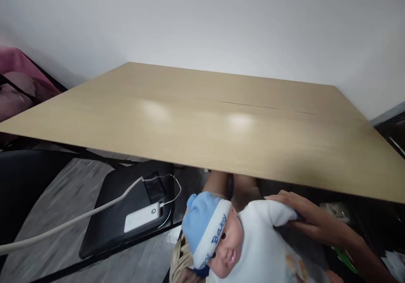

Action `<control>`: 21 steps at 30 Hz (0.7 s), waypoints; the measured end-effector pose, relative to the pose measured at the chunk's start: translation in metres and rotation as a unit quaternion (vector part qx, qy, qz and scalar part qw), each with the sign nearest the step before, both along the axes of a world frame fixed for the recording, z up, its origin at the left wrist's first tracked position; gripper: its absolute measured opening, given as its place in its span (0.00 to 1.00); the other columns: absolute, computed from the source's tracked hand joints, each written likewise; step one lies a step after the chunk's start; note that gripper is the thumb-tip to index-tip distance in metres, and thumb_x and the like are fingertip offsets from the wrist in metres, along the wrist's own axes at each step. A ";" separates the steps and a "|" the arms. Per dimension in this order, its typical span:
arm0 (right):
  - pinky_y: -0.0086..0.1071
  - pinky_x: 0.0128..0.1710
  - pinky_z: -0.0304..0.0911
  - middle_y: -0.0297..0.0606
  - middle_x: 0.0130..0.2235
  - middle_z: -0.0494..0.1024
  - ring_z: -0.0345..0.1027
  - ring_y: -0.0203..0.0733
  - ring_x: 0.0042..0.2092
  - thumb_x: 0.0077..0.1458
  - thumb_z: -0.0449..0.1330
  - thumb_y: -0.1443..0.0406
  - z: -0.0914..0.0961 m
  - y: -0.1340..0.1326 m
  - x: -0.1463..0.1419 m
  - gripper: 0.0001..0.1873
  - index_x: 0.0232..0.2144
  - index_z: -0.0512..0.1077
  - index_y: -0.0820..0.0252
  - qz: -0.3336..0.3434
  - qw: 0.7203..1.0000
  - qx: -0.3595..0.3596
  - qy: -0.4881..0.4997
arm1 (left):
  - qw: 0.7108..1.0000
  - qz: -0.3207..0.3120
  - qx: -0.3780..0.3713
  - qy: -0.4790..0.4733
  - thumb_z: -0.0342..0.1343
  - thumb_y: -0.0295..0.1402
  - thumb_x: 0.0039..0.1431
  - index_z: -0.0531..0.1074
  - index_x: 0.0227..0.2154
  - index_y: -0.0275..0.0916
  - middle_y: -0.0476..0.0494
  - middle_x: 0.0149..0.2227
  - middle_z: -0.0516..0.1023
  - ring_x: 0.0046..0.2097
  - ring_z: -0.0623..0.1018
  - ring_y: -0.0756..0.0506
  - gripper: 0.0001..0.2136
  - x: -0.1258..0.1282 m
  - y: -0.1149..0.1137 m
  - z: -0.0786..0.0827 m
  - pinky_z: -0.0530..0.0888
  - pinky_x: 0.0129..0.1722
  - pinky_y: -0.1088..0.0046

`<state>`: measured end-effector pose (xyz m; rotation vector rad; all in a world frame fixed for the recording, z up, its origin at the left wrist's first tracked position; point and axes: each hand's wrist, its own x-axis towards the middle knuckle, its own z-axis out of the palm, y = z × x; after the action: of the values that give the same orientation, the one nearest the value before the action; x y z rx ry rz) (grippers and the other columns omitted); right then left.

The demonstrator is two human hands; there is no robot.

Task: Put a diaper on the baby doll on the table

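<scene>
A baby doll [259, 236] lies across my lap below the table edge, its head to the left. It wears a light blue cap [202, 219] with a white band lettered "Baby" and a white top with a printed patch. My right hand [303, 213] is closed around the end of the doll's white sleeve [275, 211]. My left hand is not visible. A small skin-coloured part at the bottom edge, right of the top, is cut off, and I cannot tell what it is.
A wooden table [196, 126] stands ahead against a white wall. To the left, a black chair seat [107, 219] carries a white power bank [142, 217], a dark phone-like object [154, 188] and a cable. A thick pale cord [79, 215] crosses the lower left. Pink fabric [15, 63] sits far left.
</scene>
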<state>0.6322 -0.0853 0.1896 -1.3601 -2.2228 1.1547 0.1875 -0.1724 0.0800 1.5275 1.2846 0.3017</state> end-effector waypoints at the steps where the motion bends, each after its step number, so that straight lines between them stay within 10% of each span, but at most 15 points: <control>1: 0.62 0.67 0.76 0.41 0.67 0.83 0.77 0.68 0.69 0.69 0.68 0.56 -0.018 -0.008 -0.009 0.34 0.73 0.73 0.27 0.001 1.000 0.003 -0.015 | 1.000 -0.020 -0.016 -0.001 0.74 0.55 0.42 0.87 0.49 0.78 0.46 0.45 0.91 0.57 0.85 0.20 0.26 -0.007 -0.008 0.002 0.81 0.57 0.41; 5: 0.61 0.67 0.75 0.44 0.64 0.85 0.80 0.67 0.65 0.66 0.67 0.59 -0.100 -0.015 -0.049 0.31 0.70 0.79 0.38 -0.029 0.998 0.046 -0.021 | 0.996 -0.066 -0.030 0.057 0.69 0.46 0.54 0.83 0.59 0.76 0.52 0.66 0.85 0.67 0.82 0.23 0.27 -0.027 -0.027 0.028 0.72 0.73 0.42; 9: 0.59 0.66 0.73 0.44 0.61 0.87 0.80 0.62 0.62 0.64 0.65 0.60 -0.140 -0.021 -0.060 0.26 0.64 0.83 0.43 -0.080 0.994 0.060 -0.042 | 0.983 -0.095 -0.021 0.155 0.63 0.50 0.66 0.89 0.53 0.53 0.36 0.55 0.89 0.56 0.85 0.26 0.18 -0.030 -0.031 0.059 0.77 0.63 0.48; 12: 0.62 0.69 0.68 0.46 0.65 0.83 0.76 0.60 0.65 0.71 0.61 0.58 -0.125 -0.036 -0.052 0.23 0.64 0.81 0.48 -0.102 0.992 0.064 -0.048 | 0.982 -0.079 0.008 0.171 0.65 0.53 0.66 0.90 0.45 0.52 0.36 0.46 0.88 0.51 0.83 0.28 0.16 -0.035 -0.026 0.079 0.76 0.56 0.52; 15: 0.59 0.67 0.70 0.46 0.62 0.84 0.77 0.58 0.63 0.74 0.61 0.57 -0.091 -0.056 -0.058 0.17 0.60 0.82 0.50 -0.116 0.990 0.073 -0.018 | 0.993 0.107 0.037 -0.017 0.67 0.58 0.65 0.88 0.37 0.51 0.41 0.39 0.84 0.43 0.81 0.36 0.18 -0.032 -0.017 0.089 0.75 0.47 0.61; 18: 0.47 0.55 0.77 0.40 0.50 0.87 0.82 0.52 0.52 0.72 0.66 0.57 -0.054 -0.078 -0.090 0.08 0.50 0.81 0.50 -0.126 0.985 0.086 0.076 | 0.878 0.338 0.009 -0.340 0.74 0.63 0.56 0.75 0.26 0.45 0.51 0.28 0.70 0.31 0.70 0.47 0.26 -0.004 -0.006 0.092 0.77 0.43 0.66; 21: 0.41 0.41 0.76 0.33 0.37 0.83 0.80 0.46 0.38 0.69 0.71 0.59 -0.025 -0.091 -0.135 0.08 0.38 0.77 0.49 -0.160 0.963 0.122 0.178 | 0.752 0.416 -0.070 -0.506 0.83 0.56 0.49 0.69 0.28 0.42 0.56 0.28 0.60 0.29 0.65 0.52 0.30 0.042 0.006 0.093 0.77 0.39 0.73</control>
<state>0.4967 -0.1763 0.1644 -1.2373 -1.7488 0.8923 0.2294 -0.1663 0.1730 0.3524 0.9277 1.3629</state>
